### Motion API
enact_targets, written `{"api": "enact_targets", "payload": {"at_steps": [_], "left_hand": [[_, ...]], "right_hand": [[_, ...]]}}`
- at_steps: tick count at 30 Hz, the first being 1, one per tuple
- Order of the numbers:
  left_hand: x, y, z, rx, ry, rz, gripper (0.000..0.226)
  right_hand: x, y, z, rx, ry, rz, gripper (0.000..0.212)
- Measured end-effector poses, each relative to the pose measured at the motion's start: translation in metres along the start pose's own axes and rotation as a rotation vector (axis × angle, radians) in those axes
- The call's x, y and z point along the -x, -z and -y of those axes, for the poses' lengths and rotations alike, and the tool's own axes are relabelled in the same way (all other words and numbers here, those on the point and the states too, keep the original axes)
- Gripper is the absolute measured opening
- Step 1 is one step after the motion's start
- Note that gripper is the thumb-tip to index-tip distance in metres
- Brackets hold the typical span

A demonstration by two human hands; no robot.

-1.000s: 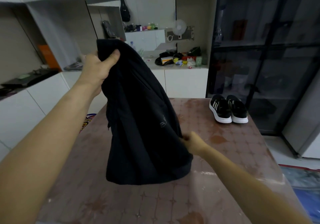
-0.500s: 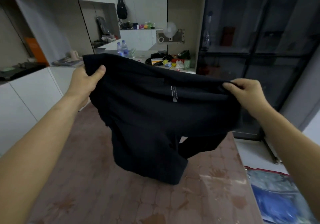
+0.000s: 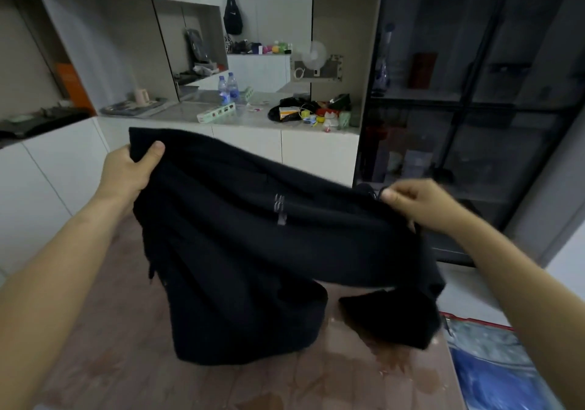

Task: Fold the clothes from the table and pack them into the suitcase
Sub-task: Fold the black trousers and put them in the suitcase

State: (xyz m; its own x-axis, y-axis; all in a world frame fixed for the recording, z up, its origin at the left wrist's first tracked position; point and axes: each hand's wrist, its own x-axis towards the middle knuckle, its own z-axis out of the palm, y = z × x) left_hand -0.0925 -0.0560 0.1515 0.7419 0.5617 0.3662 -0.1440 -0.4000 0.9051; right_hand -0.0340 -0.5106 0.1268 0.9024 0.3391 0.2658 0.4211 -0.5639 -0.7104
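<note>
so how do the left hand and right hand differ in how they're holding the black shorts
The left hand sits higher and grips a corner of the black shorts in a full fist, thumb laid over the front. The right hand sits lower and pinches the edge with its fingertips, fingers curled downward. The left hand is nearer the white cabinets; the right hand is in front of the dark glass cabinet. Both hold the shorts stretched above the table.

a small grey logo on the black garment (image 3: 253, 251) is too blurred to read.
</note>
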Motion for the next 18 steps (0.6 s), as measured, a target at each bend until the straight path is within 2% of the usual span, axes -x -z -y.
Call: {"api": "enact_targets", "payload": {"at_steps": [2,4,6,8,11,12,14,15,16,18], "left_hand": [[-0.004,0.010,0.022,-0.109,0.023,0.001,0.043],[-0.006,0.017,0.049,-0.269,0.026,0.038,0.040],[-0.005,0.024,0.074,-0.417,0.024,0.072,0.037],[-0.006,0.031,0.101,-0.474,0.060,0.087,0.036],[-0.013,0.044,0.139,-0.509,0.077,0.098,0.039],[-0.016,0.047,0.149,-0.534,0.074,0.100,0.041],[-0.022,0.050,0.165,-0.589,0.080,0.100,0.043],[-0.025,0.049,0.171,-0.603,0.089,0.103,0.043],[-0.027,0.047,0.174,-0.610,0.100,0.114,0.042],[-0.030,0.040,0.181,-0.626,0.095,0.136,0.043]], "right_hand": [[0.006,-0.025,-0.034,0.011,-0.124,0.073,0.053],[0.015,-0.044,-0.066,0.097,-0.223,0.104,0.039],[0.026,-0.060,-0.092,0.134,-0.328,0.129,0.038],[0.040,-0.073,-0.115,0.178,-0.426,0.158,0.039],[0.066,-0.089,-0.142,0.278,-0.579,0.229,0.015],[0.075,-0.094,-0.147,0.276,-0.636,0.271,0.018],[0.092,-0.109,-0.157,0.225,-0.715,0.349,0.057],[0.099,-0.118,-0.155,0.192,-0.745,0.364,0.065],[0.104,-0.126,-0.151,0.165,-0.788,0.348,0.056],[0.111,-0.139,-0.151,0.093,-0.884,0.154,0.032]]}}
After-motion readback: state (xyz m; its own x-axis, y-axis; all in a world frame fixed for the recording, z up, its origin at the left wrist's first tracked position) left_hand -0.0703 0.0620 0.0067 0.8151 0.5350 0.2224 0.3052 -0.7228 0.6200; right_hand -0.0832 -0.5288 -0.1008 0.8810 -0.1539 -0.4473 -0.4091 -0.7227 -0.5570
